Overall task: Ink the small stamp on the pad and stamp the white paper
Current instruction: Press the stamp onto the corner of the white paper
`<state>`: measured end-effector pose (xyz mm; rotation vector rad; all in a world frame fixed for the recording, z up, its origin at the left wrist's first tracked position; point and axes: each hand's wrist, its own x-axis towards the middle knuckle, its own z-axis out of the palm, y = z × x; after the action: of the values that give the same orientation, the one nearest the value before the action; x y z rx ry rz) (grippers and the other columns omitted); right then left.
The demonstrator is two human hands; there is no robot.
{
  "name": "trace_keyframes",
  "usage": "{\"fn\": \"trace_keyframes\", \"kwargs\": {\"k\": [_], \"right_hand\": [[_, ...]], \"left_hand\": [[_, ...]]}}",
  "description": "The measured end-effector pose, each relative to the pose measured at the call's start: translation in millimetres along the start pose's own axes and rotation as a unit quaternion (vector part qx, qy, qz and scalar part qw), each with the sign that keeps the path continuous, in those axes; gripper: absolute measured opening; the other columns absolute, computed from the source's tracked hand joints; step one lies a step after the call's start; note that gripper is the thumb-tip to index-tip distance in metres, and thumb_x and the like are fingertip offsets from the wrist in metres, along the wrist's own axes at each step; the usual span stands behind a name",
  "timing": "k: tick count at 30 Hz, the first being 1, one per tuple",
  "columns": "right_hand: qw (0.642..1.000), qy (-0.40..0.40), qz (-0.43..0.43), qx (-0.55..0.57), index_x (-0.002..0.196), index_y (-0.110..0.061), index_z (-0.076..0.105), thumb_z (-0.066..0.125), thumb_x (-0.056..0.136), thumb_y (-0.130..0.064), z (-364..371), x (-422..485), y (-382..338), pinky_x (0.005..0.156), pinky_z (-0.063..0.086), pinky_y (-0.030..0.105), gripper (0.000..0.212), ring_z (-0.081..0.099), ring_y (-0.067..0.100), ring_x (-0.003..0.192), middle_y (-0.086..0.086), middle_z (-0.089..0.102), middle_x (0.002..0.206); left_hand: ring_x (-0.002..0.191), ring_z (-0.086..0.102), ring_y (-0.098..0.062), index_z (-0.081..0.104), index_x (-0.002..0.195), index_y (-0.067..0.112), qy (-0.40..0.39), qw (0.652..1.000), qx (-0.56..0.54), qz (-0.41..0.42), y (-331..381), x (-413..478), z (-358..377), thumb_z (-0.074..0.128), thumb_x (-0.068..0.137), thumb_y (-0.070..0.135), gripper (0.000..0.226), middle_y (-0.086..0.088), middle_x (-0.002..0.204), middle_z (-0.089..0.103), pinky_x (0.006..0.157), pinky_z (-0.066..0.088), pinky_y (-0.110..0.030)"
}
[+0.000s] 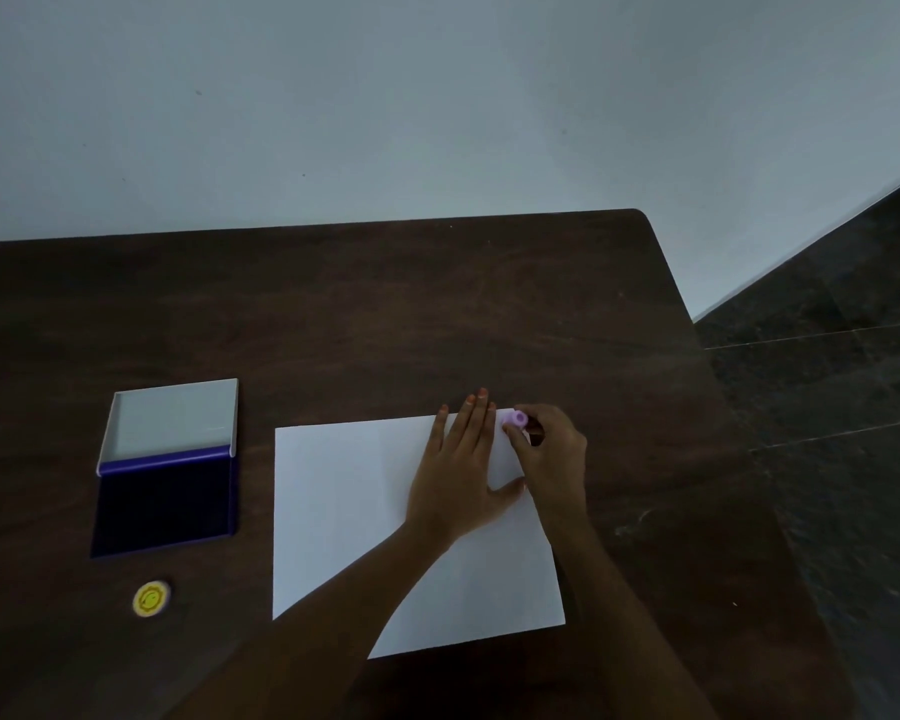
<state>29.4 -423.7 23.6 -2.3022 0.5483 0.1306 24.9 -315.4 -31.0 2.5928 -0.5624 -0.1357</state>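
Dark wood-grain worktop (385,314) with a rounded far corner, set against a pale wall (385,96); dark stone floor (853,381) at right. White paper (344,511), flat and rectangular, lies at centre; an open ink pad (165,498), lid raised, lies at left, a round yellow disc (151,598) below it. Left hand (458,470) presses flat on the paper, fingers spread; right hand (554,454) pinches the small lilac stamp (515,419) at the paper's upper right corner.
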Motion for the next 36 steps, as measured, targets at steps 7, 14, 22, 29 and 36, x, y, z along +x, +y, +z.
{"fn": "trace_keyframes", "kwargs": {"k": [7,14,22,29,36], "right_hand": [[1.0,0.017,-0.004,-0.002,0.11,0.0,0.058,0.058,0.085,-0.017,3,-2,2,0.097,0.041,0.034,0.03,0.056,0.03,0.108,0.019,0.061,0.118],[1.0,0.005,0.003,-0.001,0.113,-0.001,0.057,0.057,0.086,-0.02,5,-1,2,0.101,0.04,0.036,0.033,0.054,0.03,0.111,0.019,0.059,0.122],[1.0,0.005,0.002,-0.003,0.112,-0.001,0.057,0.057,0.086,-0.019,3,-3,-1,0.099,0.041,0.036,0.032,0.055,0.03,0.109,0.019,0.06,0.121],[0.981,-0.004,0.073,0.182,0.101,-0.008,0.063,0.067,0.079,-0.019,-13,-1,4,0.064,0.043,0.014,0.025,0.057,0.008,0.079,0.01,0.066,0.099],[0.731,0.006,0.311,0.607,0.088,-0.011,0.06,0.054,0.086,-0.006,-45,4,17,0.067,0.055,0.025,0.008,0.068,0.011,0.078,0.007,0.062,0.093]], "left_hand": [[0.125,0.043,-0.028,0.04,0.132,0.011,-0.01,1.0,0.002,-0.002,-1,0,1,0.017,0.08,0.072,0.083,-0.013,0.137,0.047,0.105,0.017,-0.051],[0.124,0.045,-0.029,0.04,0.131,0.012,-0.02,1.0,0.004,-0.008,1,1,-1,0.015,0.08,0.072,0.083,-0.013,0.135,0.049,0.103,0.017,-0.053],[0.125,0.043,-0.028,0.039,0.132,0.012,-0.036,0.999,-0.003,-0.012,0,-1,-1,0.017,0.079,0.073,0.084,-0.012,0.137,0.047,0.105,0.013,-0.051],[0.133,0.032,-0.027,0.028,0.138,0.011,-0.033,0.999,0.018,-0.019,3,0,-6,0.02,0.077,0.074,0.089,-0.012,0.145,0.035,0.108,0.007,-0.047],[0.14,0.003,-0.019,0.007,0.143,0.011,-0.032,0.997,0.068,-0.019,0,1,-5,0.032,0.076,0.071,0.093,-0.006,0.154,0.008,0.112,-0.007,-0.039]]}}
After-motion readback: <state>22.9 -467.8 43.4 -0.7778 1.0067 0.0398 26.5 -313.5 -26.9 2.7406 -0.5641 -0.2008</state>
